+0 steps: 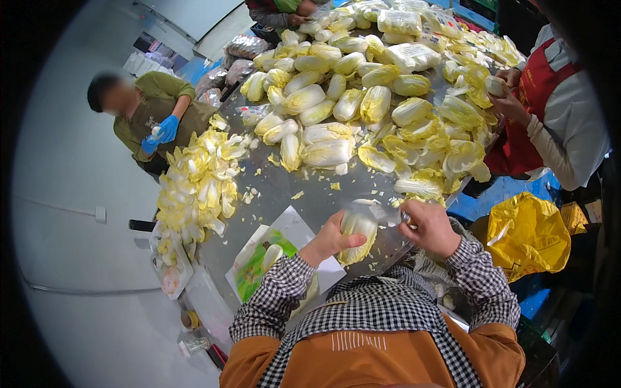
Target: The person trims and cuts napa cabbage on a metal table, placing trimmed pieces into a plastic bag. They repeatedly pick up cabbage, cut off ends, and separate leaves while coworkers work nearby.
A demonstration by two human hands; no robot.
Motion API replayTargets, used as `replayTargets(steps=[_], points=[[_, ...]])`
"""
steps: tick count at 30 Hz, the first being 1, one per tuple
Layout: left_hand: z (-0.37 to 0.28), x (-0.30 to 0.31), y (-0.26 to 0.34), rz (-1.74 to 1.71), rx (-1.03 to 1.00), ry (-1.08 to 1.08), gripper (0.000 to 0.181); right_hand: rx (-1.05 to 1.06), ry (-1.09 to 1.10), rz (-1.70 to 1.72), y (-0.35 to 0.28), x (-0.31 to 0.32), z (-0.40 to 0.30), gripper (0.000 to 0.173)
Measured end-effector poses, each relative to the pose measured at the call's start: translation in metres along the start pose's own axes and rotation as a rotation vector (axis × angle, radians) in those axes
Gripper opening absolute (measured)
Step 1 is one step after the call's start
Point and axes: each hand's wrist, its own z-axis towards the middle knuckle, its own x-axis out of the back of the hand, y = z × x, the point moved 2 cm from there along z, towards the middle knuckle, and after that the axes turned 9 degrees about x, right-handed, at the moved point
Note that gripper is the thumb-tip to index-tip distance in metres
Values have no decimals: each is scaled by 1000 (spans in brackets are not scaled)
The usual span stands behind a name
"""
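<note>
My left hand (332, 240) grips a napa cabbage (360, 235) near the table's front edge, thumb across its side. The cabbage's pale stem end points away from me and its yellow leaf tips point towards me. In my right hand (430, 227) is a knife (385, 215), its blade blurred and lying across the cabbage's stem end. Whether the blade is cutting in, I cannot tell. Left of the cabbage, white sheets and a green printed sheet (279, 242) lie on the metal table (286, 186), partly hidden by my left forearm.
Whole napa cabbages (330, 153) are heaped ahead, with bagged ones (412, 57) behind. Loose leaves lie in piles at left (204, 179) and right (451, 150). A yellow plastic bag (529, 235) stands right of me. Co-workers stand at left (160, 116), right (548, 102) and the far side.
</note>
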Motion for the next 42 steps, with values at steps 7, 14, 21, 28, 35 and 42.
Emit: replayTargets(steps=[7, 14, 21, 28, 35, 42], points=[[3, -9, 7, 17, 32, -26, 74, 129, -150, -2, -9, 10, -5, 22], [1, -9, 12, 62, 48, -71, 78, 140, -180, 106, -8, 11, -6, 21], [-6, -10, 10, 113, 32, -87, 76, 74, -267, 239, 2, 9, -12, 20], [-13, -12, 18, 124, -55, -118, 75, -413, -287, 228, 88, -21, -53, 22], [13, -1, 0, 145, -109, -26, 76, -441, 73, 633, 45, -15, -22, 21], [46, -11, -14, -430, 107, -48, 67, -661, 174, 929, 20, -31, 14, 47]])
